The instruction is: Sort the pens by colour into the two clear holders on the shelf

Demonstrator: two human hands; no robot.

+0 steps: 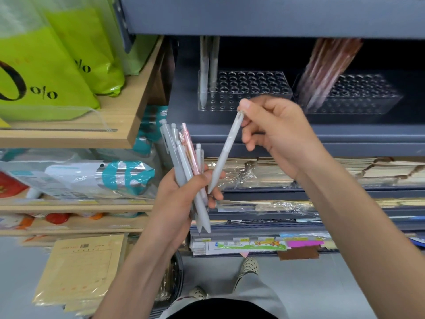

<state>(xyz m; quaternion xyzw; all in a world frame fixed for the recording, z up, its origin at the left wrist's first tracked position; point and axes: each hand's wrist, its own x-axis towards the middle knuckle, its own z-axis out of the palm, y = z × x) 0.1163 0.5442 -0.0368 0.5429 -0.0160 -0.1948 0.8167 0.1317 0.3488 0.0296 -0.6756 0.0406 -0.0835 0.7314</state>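
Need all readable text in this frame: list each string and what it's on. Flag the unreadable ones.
"0 o/o", cut off at the frame's left edge: front green bag
"o/o": green bag behind it
Too small to read: print and barcode on the brown paper sheets
Too small to read: shelf-edge labels
Blurred: teal-and-white packets
None visible: pen bundle, grey pen, left clear holder, right clear holder

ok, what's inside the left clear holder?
Left clear holder: two grey pens stand at its left end; other visible holes are empty. The right hand hides part of its front.
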